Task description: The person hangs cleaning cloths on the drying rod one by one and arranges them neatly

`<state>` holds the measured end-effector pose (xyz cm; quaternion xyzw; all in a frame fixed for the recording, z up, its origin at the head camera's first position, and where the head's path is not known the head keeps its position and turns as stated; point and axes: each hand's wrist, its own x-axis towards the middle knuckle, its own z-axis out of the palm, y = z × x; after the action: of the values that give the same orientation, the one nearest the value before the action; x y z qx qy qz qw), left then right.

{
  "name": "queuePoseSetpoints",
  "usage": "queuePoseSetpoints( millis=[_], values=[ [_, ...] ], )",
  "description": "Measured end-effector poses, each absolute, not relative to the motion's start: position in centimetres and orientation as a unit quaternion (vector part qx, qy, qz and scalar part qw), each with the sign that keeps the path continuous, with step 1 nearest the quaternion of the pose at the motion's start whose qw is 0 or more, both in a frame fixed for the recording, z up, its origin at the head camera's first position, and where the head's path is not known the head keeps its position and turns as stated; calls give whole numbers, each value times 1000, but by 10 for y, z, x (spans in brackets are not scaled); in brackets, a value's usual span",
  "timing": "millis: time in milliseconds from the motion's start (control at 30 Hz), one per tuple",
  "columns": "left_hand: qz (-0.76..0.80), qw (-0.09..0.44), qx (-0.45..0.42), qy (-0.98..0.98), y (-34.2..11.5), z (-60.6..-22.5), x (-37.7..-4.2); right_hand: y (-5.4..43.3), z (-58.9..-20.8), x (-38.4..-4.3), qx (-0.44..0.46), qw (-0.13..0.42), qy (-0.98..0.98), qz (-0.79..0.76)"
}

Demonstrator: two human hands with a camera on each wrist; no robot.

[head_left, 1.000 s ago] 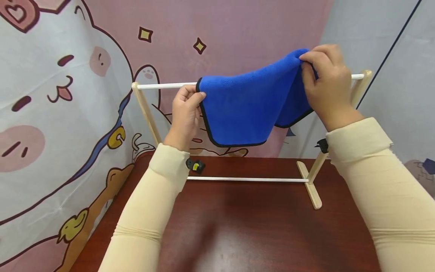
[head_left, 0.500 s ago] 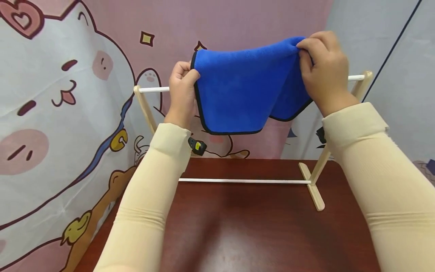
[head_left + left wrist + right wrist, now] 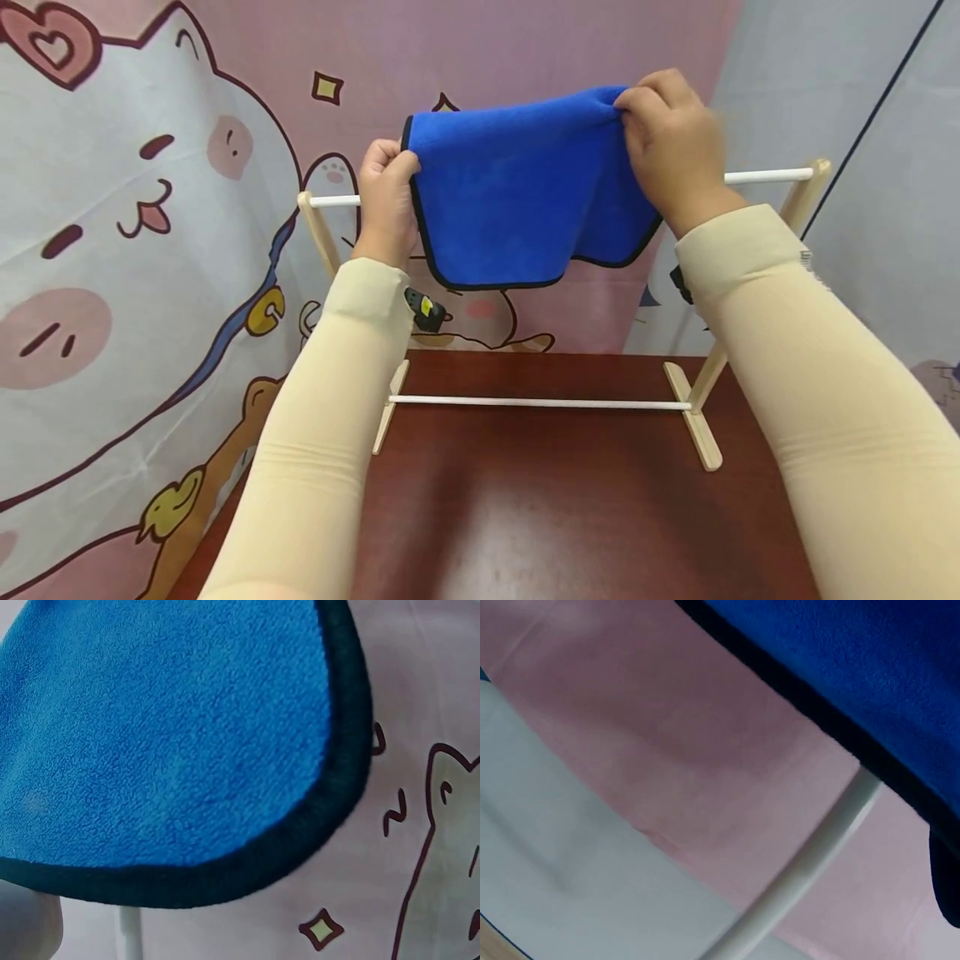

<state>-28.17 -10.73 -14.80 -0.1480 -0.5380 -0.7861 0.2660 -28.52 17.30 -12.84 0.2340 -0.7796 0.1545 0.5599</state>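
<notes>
A blue towel (image 3: 495, 196) with black edging hangs folded over between my two hands, in front of the rack's white top rail (image 3: 768, 177). My left hand (image 3: 388, 200) pinches its left edge between thumb and fingers. At the top right corner my right hand (image 3: 671, 150) pinches the bunched cloth, the folded part sagging below. In the left wrist view the towel (image 3: 172, 735) fills much of the picture, with a fingertip at its black border. The right wrist view shows the towel's dark border (image 3: 802, 701) crossing the white rail (image 3: 802, 870).
The rack's wooden posts (image 3: 802, 200) rise at both sides, on wooden feet (image 3: 693, 417) joined by a white lower bar (image 3: 540, 402). It stands on a dark red-brown table (image 3: 555, 500). Behind hangs a printed cartoon cloth (image 3: 555, 50).
The left hand has risen, lifting the towel's left side above the top rail, then shifted left. The right hand has moved up slightly and left. Both hands keep their pinch.
</notes>
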Motion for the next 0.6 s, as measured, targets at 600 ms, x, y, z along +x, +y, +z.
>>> queuePoseSetpoints(
  millis=[600],
  values=[
    [-771, 214, -46, -598, -113, -174, -293, 165, -153, -302, 189, 451, -861, 141]
  ],
)
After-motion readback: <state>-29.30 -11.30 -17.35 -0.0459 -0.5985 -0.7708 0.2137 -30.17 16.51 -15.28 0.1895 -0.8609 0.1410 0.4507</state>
